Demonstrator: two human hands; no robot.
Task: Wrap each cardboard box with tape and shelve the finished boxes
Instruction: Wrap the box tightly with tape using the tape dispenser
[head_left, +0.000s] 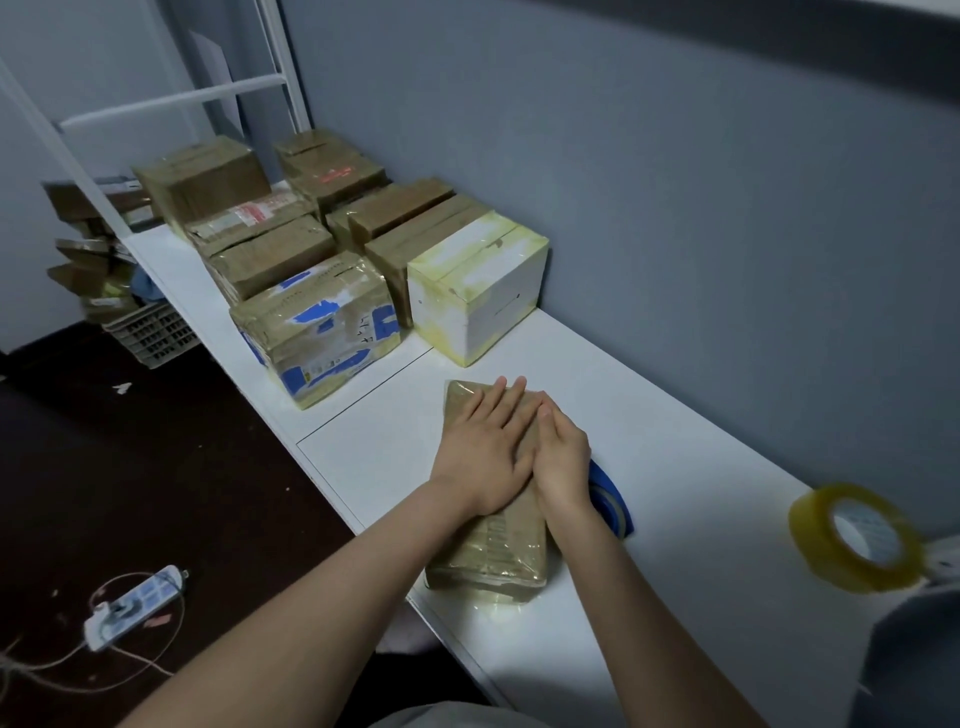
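Taped box (493, 545) lies flat on the table (675, 415). Left hand (485, 447) spread flat on box top; right hand (563, 457) fingers straight, together, pressing box's right edge. Blue tape roll (613, 499) just right of box, clear tape roll (857, 540) further right. Wrapped boxes (322, 322) beyond box.

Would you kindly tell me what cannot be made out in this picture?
Head view:
Flat tape-wrapped cardboard box: top mostly covered by the left hand and right hand pressing it.
Blue tape roll: largely hidden behind the right wrist.
Yellowish clear tape roll: core label too blurred to read.
Blue-patched cardboard box: its handwriting too small to read.
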